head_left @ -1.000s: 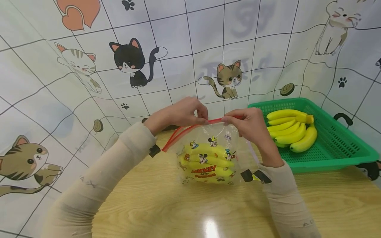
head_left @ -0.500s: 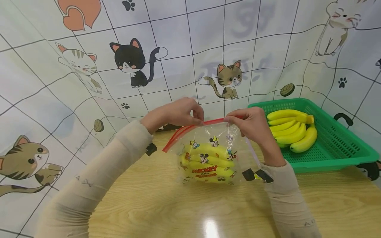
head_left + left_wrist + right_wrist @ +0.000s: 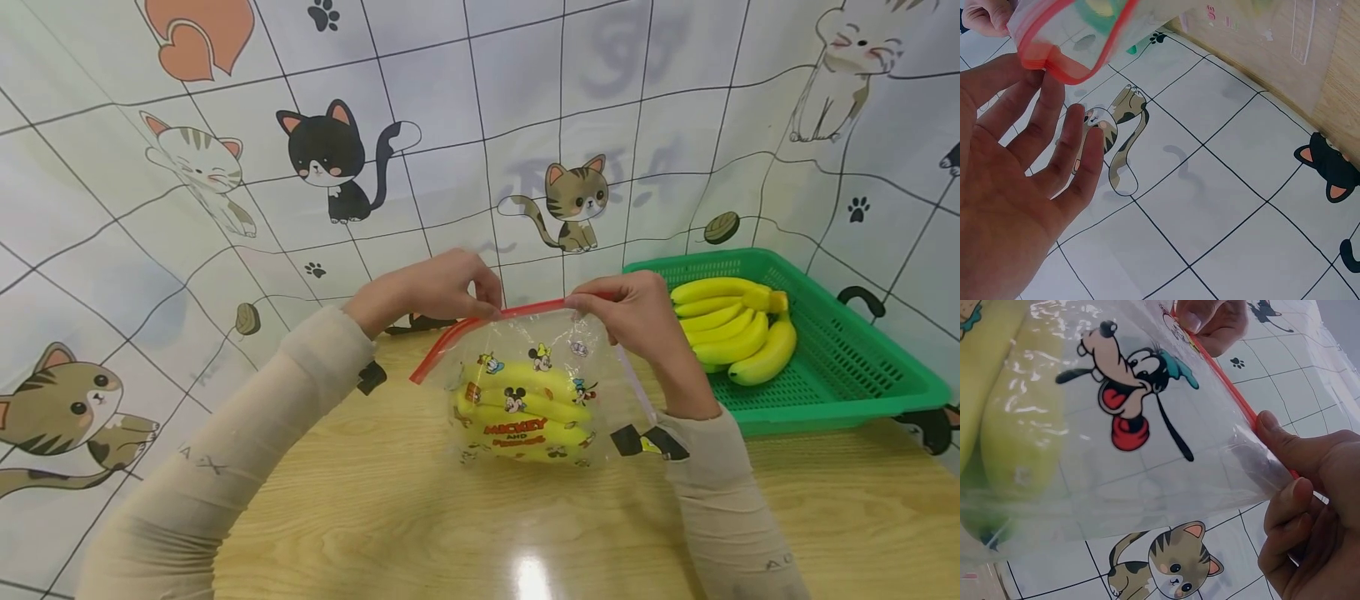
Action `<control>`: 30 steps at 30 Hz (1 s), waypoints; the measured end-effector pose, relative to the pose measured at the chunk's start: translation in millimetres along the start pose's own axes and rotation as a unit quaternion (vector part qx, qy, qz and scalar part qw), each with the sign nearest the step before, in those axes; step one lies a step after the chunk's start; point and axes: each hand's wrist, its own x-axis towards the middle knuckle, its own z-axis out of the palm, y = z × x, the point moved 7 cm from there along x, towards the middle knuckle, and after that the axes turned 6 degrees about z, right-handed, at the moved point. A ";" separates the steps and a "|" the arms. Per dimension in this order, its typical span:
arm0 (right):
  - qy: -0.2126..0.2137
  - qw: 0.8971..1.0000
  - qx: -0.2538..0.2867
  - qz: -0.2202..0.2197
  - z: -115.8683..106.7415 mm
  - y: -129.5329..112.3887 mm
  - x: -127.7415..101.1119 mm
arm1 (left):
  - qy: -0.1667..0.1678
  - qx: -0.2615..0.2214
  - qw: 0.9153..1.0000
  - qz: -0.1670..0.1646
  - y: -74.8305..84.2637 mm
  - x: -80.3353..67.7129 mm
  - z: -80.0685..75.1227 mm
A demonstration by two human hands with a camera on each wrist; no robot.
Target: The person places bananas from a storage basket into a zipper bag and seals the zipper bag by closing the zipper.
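A clear zip bag (image 3: 551,358) with cartoon prints stands on the wooden table (image 3: 420,525) and holds a bunch of yellow bananas (image 3: 525,412). Its red zip strip (image 3: 532,309) runs along the top. My left hand (image 3: 487,310) pinches the strip left of its middle, and left of that pinch the strip (image 3: 1079,69) still gapes. My right hand (image 3: 581,302) pinches the strip's right end, thumb pressed on the plastic. In the right wrist view the bag (image 3: 1147,456) fills the frame, bananas (image 3: 1016,425) at the left, my right hand (image 3: 1282,459) on the strip.
A green plastic basket (image 3: 847,375) stands at the right of the table with another bunch of bananas (image 3: 731,325) in it. A cat-patterned sheet (image 3: 225,167) covers the wall close behind the bag and to the left.
My left hand has slid leftward along the red strip, and the pressed-together stretch between my hands has grown longer. My right hand and the bag have stayed in place.
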 end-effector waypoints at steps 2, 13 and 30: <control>0.000 1.000 -0.003 0.003 -0.4 0.5 0.1 | -0.003 -0.001 1.000 -0.005 -1.8 -0.8 0.4; 0.001 1.000 -0.011 0.007 -1.4 2.3 0.7 | -0.018 -0.008 1.000 -0.024 -7.6 -6.1 3.0; 0.006 1.000 -0.005 0.000 -4.6 1.8 0.4 | -0.012 -0.004 1.000 -0.020 -13.7 -14.4 2.8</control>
